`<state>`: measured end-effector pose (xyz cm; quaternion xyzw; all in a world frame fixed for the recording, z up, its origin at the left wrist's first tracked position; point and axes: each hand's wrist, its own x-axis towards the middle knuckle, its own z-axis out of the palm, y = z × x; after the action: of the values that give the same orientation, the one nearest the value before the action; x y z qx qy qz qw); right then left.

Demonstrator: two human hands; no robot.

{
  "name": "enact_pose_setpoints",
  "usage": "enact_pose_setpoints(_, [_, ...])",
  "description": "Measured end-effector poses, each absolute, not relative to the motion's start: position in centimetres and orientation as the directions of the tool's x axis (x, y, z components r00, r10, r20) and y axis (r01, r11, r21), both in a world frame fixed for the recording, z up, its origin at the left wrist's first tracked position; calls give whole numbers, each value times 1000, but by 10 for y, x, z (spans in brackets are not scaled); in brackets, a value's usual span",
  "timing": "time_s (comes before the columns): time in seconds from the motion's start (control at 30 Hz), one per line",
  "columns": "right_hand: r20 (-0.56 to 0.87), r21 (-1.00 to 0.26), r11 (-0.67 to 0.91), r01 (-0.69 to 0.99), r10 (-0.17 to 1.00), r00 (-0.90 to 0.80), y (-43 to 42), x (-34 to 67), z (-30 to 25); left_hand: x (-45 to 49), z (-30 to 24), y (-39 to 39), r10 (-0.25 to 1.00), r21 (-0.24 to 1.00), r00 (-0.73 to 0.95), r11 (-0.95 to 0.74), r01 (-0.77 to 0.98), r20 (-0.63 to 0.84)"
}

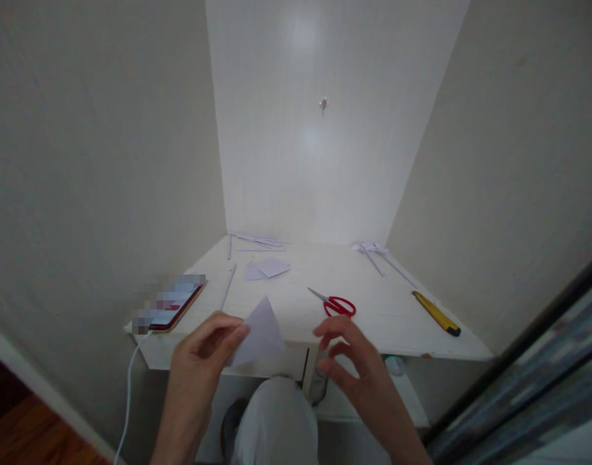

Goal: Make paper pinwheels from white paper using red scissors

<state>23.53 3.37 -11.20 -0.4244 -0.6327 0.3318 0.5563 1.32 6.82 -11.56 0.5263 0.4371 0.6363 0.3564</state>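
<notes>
Here, left hand (206, 347) pinching paper (261, 336), container (395, 366) under desk (397, 323), contents unclear

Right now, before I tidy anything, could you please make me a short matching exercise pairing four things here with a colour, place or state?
Column one:
1. Scissors
2. Utility knife
3. Phone
4. Front paper piece

Column two:
A. Pinched between thumb and fingers of the left hand
B. Yellow and black
C. Lying near the left wall
D. Red handles

Right pairs: 1-D, 2-B, 3-C, 4-A.
</notes>
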Motion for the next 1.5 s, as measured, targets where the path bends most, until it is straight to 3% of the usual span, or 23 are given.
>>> enact_pose_setpoints(0.1, [348,-915,360,181,933,-94,52,215,-127,30,-124,78,930,945,-229,-313,-90,287])
enact_pose_setpoints(0.3, [374,-913,374,162,927,-33,112,233,-134,63,-122,137,926,931,-149,-359,-65,347])
enact_pose_setpoints(0.53, [372,-894,381,235,925,-80,203,269,-135,93,-125,232,926,924,18,-376,72,376])
enact_pose_setpoints(0.73, [286,-886,332,324,941,-183,278,267,-157,92,-138,300,924,897,89,-382,223,372])
enact_pose_setpoints(0.97, [268,-875,341,343,932,-243,325,251,-177,72,-159,339,874,767,194,-484,422,446])
enact_pose_setpoints(1.13, [320,-856,370,361,928,-191,328,253,-179,69,-166,341,797,649,316,-603,465,514])
enact_pose_setpoints(1.5, [454,-827,411,383,891,26,314,248,-175,68,-181,339,760,597,325,-646,476,563])
